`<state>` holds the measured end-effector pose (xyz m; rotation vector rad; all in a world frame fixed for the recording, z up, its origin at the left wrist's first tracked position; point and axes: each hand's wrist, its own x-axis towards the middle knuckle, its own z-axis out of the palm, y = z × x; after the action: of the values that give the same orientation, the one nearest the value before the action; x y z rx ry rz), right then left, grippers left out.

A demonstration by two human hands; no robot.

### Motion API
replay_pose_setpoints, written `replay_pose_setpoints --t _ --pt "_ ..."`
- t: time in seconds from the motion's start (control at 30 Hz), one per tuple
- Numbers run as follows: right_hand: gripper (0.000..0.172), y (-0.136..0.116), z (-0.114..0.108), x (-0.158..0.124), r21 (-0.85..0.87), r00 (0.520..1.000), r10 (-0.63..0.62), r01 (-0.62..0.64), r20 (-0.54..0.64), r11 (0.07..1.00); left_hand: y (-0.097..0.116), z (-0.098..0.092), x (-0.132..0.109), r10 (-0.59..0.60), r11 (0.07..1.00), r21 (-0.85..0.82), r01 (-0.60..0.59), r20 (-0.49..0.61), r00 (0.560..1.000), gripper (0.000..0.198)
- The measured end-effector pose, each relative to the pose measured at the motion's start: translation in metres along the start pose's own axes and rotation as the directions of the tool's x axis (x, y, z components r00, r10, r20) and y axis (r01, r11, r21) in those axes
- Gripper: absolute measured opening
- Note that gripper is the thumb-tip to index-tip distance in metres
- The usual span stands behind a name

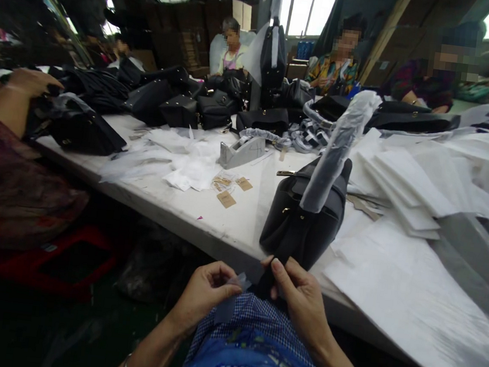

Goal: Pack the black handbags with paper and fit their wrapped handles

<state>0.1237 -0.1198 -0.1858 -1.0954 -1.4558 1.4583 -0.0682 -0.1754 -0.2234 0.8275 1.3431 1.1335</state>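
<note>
Far left: a co-worker's forearm (15, 99) rests on a dark soft bag (83, 130) at the edge of the long white table (205, 217). Mid-table lie small brown card tags (226, 199) and a grey tape dispenser (242, 151), both within an arm's stretch.

Left hand (206, 291): clenched, thumb and forefinger pinching a small translucent scrap of film (237, 281). It is held over the lap, just beside the bag's near end.

Right hand (297, 295): fingertips closed on the lowest near corner of the black leather handbag (296, 228). Judgement: the grip steadies that end, so the scrap can meet it.

The handbag sits on the table's near edge, its near end overhanging toward the lap, which probably brings the work close to both hands. Its long axis runs away from the person, slightly rightward. The film-wrapped handle (341, 141) rises up and to the right, clear of the hands.

Right: stacked white tissue sheets (407, 190) fan across the table.
</note>
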Motion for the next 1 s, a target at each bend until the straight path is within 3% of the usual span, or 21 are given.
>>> replay_pose_setpoints --t 0.23,0.8,1.0 --pt "0.033 0.005 0.012 0.004 -0.033 0.992 -0.091 0.089 -0.082 0.995 -0.006 0.000 -0.003 -0.035 0.999 -0.017 0.035 0.001 0.999 0.024" --pt "0.030 0.006 0.015 0.004 -0.089 0.986 -0.122 0.112 -0.118 0.990 -0.014 0.007 -0.005 -0.067 0.997 -0.035 0.067 -0.006 0.998 0.024" --pt "0.030 0.007 0.014 0.004 -0.132 0.979 -0.144 0.126 -0.145 0.983 -0.015 0.005 -0.006 0.037 0.996 0.086 -0.038 0.015 0.999 0.029"
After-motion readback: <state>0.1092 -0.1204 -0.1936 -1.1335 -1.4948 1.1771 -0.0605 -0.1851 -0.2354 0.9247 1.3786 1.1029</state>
